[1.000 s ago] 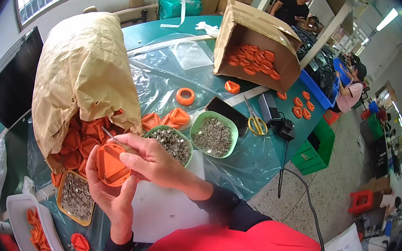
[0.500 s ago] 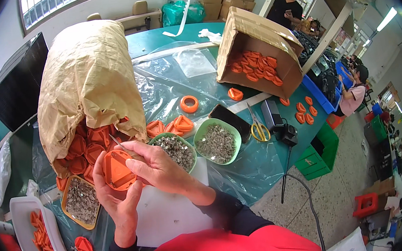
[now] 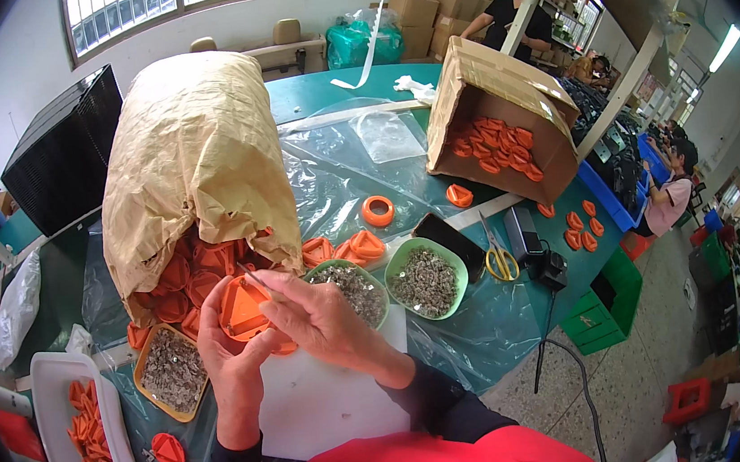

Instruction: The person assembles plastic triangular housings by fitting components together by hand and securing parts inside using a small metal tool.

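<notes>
My left hand (image 3: 233, 367) is closed around the rim of a round orange plastic part (image 3: 241, 309) with a raised triangle on its face. In my right hand (image 3: 335, 329) a thin metal tool (image 3: 253, 278) is pinched, its tip pointing up and away; the rest is hidden by the fingers, and I cannot tell its exact kind. The right thumb lies close to the part's right side. Below both hands lies a white board (image 3: 316, 408). Small metal pieces fill a yellow tray (image 3: 171, 371) at left and two green bowls, one partly behind my right hand (image 3: 354, 289), the other beside it (image 3: 426, 279).
A big paper sack (image 3: 195, 150) spills orange parts. At left stands a white bin (image 3: 50, 400) of small orange pieces. A tipped cardboard box (image 3: 499, 82), scissors (image 3: 501, 258), a black phone-like slab (image 3: 451, 245) and a green crate (image 3: 608, 305) are at right. Other people are farther off.
The whole view has shifted, so the table things sit lower and farther right. Both hands still hold the orange part and the metal tool. The far person in black has changed arm pose.
</notes>
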